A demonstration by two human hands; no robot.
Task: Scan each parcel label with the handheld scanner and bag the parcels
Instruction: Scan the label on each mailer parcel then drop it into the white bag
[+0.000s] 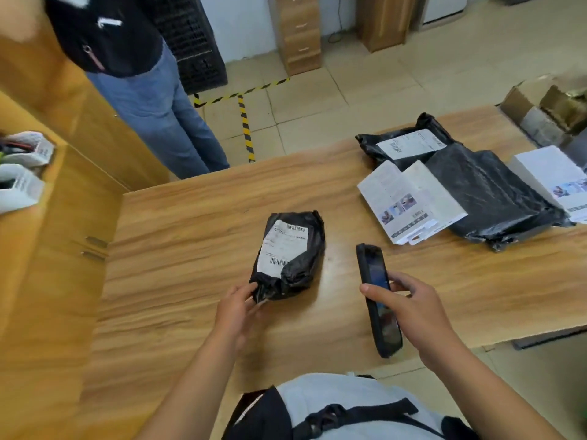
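A small black parcel [290, 252] with a white barcode label facing up lies in the middle of the wooden table [178, 236]. My left hand [236, 308] pinches its near corner. My right hand [413, 308] grips a black handheld scanner [376, 296], screen up, just right of the parcel and above the table. At the far right lies another black labelled parcel [409, 142], with a flat black bag [486, 192] in front of it.
White product boxes [409, 201] lie by the black bag, and another white box [556, 181] sits at the right edge. A person in jeans [158, 112] stands beyond the table's far left. Wooden cabinets [47, 217] flank the left; cardboard boxes [546, 106] are far right.
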